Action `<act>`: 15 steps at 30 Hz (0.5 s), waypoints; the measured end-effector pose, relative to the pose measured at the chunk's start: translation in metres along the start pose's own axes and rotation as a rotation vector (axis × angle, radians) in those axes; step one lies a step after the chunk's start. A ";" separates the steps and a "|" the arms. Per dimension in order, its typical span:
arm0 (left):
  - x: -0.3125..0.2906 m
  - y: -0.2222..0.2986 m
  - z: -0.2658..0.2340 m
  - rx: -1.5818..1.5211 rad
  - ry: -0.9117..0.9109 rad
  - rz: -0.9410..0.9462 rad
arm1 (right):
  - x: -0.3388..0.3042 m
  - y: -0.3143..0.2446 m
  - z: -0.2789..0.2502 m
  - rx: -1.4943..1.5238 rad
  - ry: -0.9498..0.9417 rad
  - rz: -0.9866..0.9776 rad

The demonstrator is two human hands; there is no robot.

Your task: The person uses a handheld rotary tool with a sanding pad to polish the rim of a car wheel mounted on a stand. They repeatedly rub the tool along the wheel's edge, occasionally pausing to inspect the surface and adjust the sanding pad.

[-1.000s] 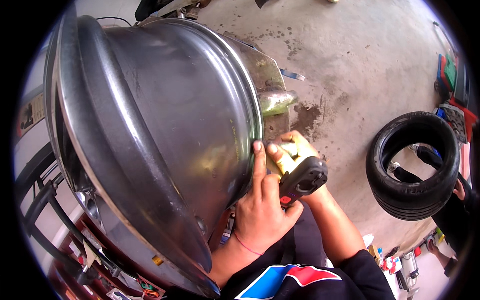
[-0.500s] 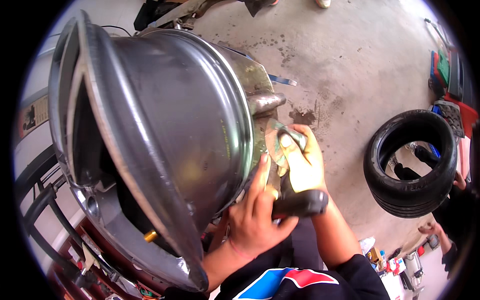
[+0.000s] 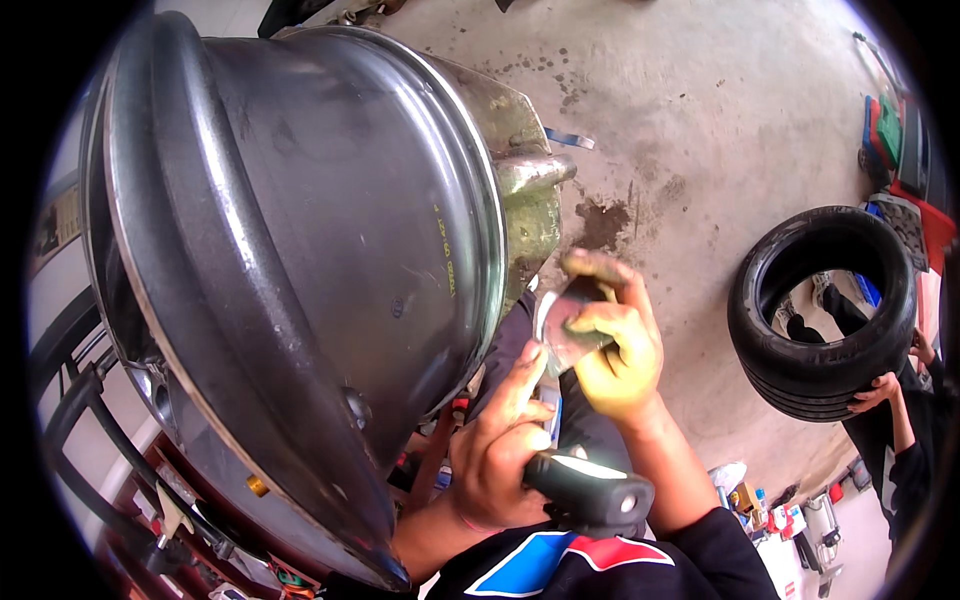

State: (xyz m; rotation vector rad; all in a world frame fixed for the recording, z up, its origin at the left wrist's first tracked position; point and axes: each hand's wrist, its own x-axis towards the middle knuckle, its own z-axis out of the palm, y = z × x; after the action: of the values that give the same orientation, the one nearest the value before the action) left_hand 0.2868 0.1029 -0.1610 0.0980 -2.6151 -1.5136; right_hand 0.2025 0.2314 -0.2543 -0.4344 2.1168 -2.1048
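A large dark wheel rim [image 3: 330, 190] stands on edge at the left, with a gold valve stem [image 3: 258, 486] near its lower side. My left hand [image 3: 497, 460] is closed around a black hand lamp [image 3: 590, 492] whose pale strip looks lit. Its index finger stretches up to the edge of a thin, rounded, partly see-through piece [image 3: 578, 345], whose exact kind I cannot tell. My right hand [image 3: 625, 350] is closed on that piece, thumb pressed to its face, just right of the rim and apart from it.
A metal stand with a stub [image 3: 535, 172] shows behind the rim. At right, another person's hand [image 3: 878, 393] touches a black tyre [image 3: 745, 310] standing on the concrete floor [image 3: 690, 130]. Boxes and tools [image 3: 785, 525] lie at lower right; black tubing [image 3: 60, 430] runs at left.
The rim fills more of the view, its near edge now further left. My right hand has turned the thin piece over somewhat. The lamp has tilted lower, and the other person's hand now reaches the tyre.
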 end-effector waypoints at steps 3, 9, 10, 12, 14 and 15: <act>0.014 -0.001 -0.005 0.175 -0.057 0.031 | 0.016 0.014 0.004 -0.135 -0.004 -0.140; 0.019 -0.022 -0.005 0.236 -0.092 0.098 | 0.018 0.008 0.019 -0.132 -0.020 -0.024; 0.019 -0.024 -0.006 0.247 -0.084 0.091 | 0.016 0.011 0.019 -0.076 -0.057 0.003; 0.018 -0.029 -0.005 0.267 -0.069 0.077 | 0.011 0.017 0.013 0.029 -0.112 0.093; 0.020 -0.027 -0.006 0.256 -0.096 0.015 | 0.004 0.015 0.007 0.391 -0.107 0.407; 0.021 -0.028 -0.006 0.254 -0.107 0.012 | 0.003 0.013 0.009 0.600 -0.004 0.455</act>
State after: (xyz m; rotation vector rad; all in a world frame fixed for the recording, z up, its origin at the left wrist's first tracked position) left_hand 0.2671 0.0819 -0.1810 0.0233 -2.8753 -1.2076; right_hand 0.2007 0.2213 -0.2670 0.1056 1.3005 -2.2752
